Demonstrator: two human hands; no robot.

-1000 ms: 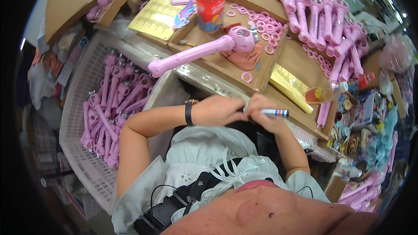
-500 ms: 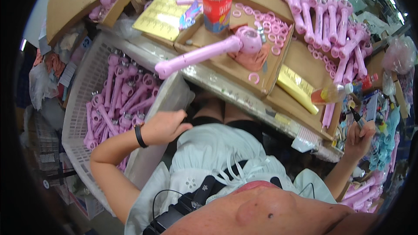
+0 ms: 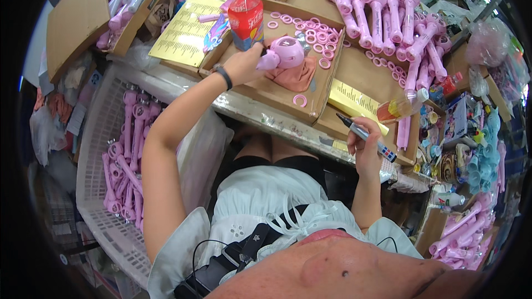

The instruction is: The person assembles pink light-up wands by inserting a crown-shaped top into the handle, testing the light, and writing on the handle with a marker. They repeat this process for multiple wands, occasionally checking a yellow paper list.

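Note:
My left hand (image 3: 247,66) is closed on the handle of a pink plastic wand (image 3: 287,52) with a round head. Hand and arm hide most of that handle. The wand's head is over an orange-brown cloth (image 3: 299,75) in a shallow cardboard tray (image 3: 318,99). Whether the wand is lifted off the cloth I cannot tell. In my right hand (image 3: 366,152) is a grey marker pen (image 3: 372,142), its dark tip pointing up and left, near the tray's front edge. Loose pink rings (image 3: 321,37) lie in the tray, close to the wand's head.
A red-labelled bottle (image 3: 245,17) stands at the tray's left. Finished-looking pink wands (image 3: 382,16) are heaped at the back right. More wands fill a white basket (image 3: 91,160) on my left. A yellow sheet (image 3: 354,102) and a bottle of amber liquid (image 3: 402,106) lie on the right.
My left hand has reached up from beside the basket and taken hold of the wand's handle. My right hand has come inward from the right with the marker pen.

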